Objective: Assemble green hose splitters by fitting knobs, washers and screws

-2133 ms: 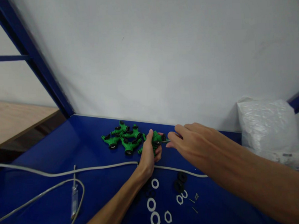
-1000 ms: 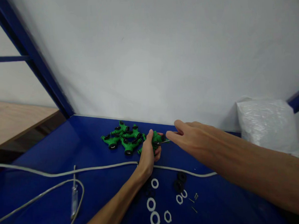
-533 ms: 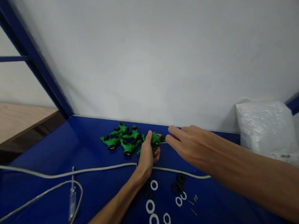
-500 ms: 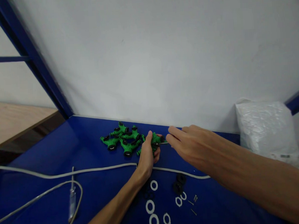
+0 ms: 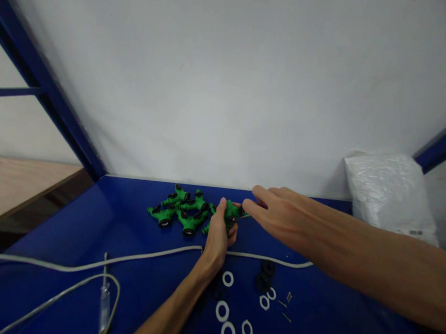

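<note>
My left hand [image 5: 217, 239] is closed around a green Y-shaped hose connector [image 5: 233, 210] with black fittings, holding it over the blue table. My right hand [image 5: 279, 211] is closed on a screwdriver [image 5: 244, 216]. Only its thin metal shaft shows, pointing left to the connector's black end; my fingers hide the handle. I cannot tell exactly where the tip touches. Just left of my left hand lie several more green Y-shaped connectors [image 5: 190, 222]. Below my hands are white rings [image 5: 222, 311], black round parts [image 5: 267, 268] and a few small screws [image 5: 288, 297].
A white cable [image 5: 153, 255] runs across the blue table [image 5: 124, 217], passing under my left arm. A clear-handled screwdriver [image 5: 104, 305] lies at the left beside a cable loop. A white plastic-wrapped package [image 5: 391, 193] stands at the right against the wall [image 5: 219, 97].
The camera view has shifted slightly. My right hand has come a little closer to the connector, and the screwdriver shaft now slants slightly. My left hand keeps its hold.
</note>
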### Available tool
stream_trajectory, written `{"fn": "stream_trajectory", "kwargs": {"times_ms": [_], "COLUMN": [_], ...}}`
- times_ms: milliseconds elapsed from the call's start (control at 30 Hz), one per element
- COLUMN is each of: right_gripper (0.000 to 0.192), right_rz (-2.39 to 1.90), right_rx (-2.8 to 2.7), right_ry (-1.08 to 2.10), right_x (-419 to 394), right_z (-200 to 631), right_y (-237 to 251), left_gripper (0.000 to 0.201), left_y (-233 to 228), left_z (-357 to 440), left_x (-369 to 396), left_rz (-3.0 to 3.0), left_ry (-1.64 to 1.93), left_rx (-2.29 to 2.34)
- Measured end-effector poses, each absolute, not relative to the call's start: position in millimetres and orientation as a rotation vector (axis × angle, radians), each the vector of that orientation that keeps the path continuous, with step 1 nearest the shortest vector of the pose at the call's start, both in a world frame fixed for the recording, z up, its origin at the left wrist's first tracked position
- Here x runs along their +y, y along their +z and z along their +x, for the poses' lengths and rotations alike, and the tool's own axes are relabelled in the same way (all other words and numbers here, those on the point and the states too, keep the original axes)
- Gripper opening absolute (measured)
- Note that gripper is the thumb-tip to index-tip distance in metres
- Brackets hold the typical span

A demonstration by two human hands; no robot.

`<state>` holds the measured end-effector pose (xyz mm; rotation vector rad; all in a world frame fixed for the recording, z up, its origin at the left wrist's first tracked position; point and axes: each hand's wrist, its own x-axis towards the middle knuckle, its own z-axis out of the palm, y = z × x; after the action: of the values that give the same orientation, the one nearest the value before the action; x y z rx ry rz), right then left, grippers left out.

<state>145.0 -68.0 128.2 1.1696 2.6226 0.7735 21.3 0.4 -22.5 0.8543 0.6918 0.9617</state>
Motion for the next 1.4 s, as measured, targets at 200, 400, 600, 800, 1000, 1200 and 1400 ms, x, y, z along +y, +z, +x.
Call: {"fn": "stream_trajectory", "kwargs": {"times_ms": [200,400,600,800,1000,1200,1400], "right_gripper": [0.008,0.020,0.016,0.009,0.014,0.016,0.007], "right_rz": [1.284,1.207,1.213,1.340,1.362,1.186,1.213], "right_rx": [2.497,2.583,2.605,2.492,2.545,2.606,2.619], "right_ry": [0.808,0.897,0.860,0.822,0.873,0.920,0.935], "right_x": [-69,-69,-65,-66,-69,-69,-71], "right_z": [144,156,145,142,135,141,146], "right_y": [133,114,118,124,123,130,120], "left_gripper": [0.056,0.057,0.051,0.056,0.055,0.046,0.043], "left_y": [-22,-18,-21,-20,-21,-18,-11], "left_z": [22,19,21,20,19,17,13], "left_x": [1,1,1,2,2,0,0], "left_rz": [0.832,0.833,0.782,0.792,0.783,0.740,0.724], "left_ry": [0.983,0.978,0.990,0.986,0.926,0.897,0.928], "left_rx": [0.744,0.731,0.728,0.714,0.652,0.608,0.560]}}
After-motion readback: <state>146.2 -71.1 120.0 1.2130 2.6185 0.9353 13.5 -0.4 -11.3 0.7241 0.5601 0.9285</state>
